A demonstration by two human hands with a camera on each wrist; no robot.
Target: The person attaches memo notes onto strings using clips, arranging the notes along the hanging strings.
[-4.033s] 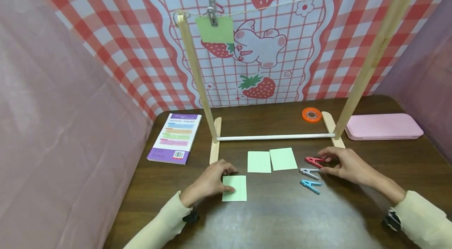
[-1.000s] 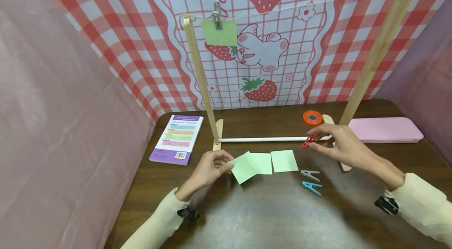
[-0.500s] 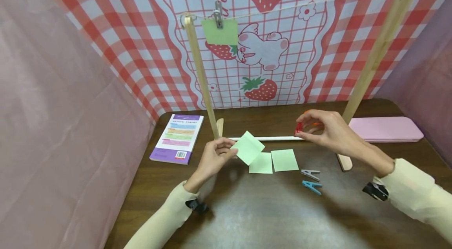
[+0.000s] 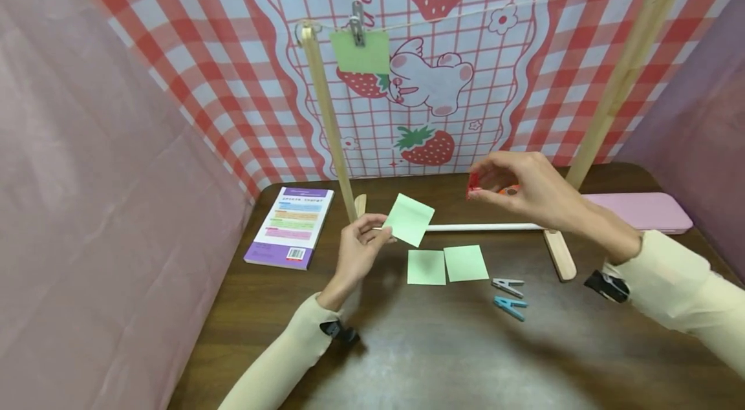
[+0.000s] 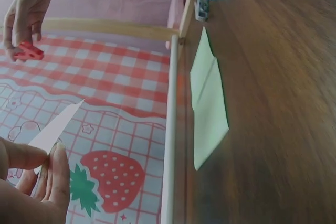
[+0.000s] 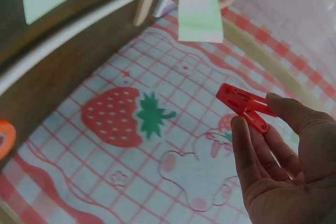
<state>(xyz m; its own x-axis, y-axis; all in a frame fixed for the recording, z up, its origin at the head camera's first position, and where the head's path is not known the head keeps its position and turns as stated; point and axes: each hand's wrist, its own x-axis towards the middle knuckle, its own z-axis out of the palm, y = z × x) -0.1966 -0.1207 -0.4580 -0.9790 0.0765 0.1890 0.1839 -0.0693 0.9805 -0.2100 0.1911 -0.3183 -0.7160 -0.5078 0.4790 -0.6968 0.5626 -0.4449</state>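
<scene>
My left hand (image 4: 359,248) pinches a pale green sticky note (image 4: 410,220) by its edge, holding it tilted above the table. Between thumb and fingers of my right hand (image 4: 538,193) is a red clothespin (image 6: 242,104), raised over the white crossbar (image 4: 483,227). On the table lie two more green notes (image 4: 427,267) side by side. A grey clothespin (image 4: 508,286) and a blue clothespin (image 4: 510,308) lie to their right. Up on the string (image 4: 454,12), a grey clothespin (image 4: 357,25) holds another green note (image 4: 361,53) near the left post.
Wooden posts (image 4: 328,119) carry the string at both ends. A purple and white book (image 4: 289,227) lies at the left, and a pink case (image 4: 640,211) at the right. An orange disc (image 4: 509,190) is partly hidden behind my right hand. A checked strawberry cloth (image 4: 427,147) hangs behind.
My left hand has picked up the note from the table and lifted it. The right hand has picked up the red clothespin and moved up and to the left with it.
</scene>
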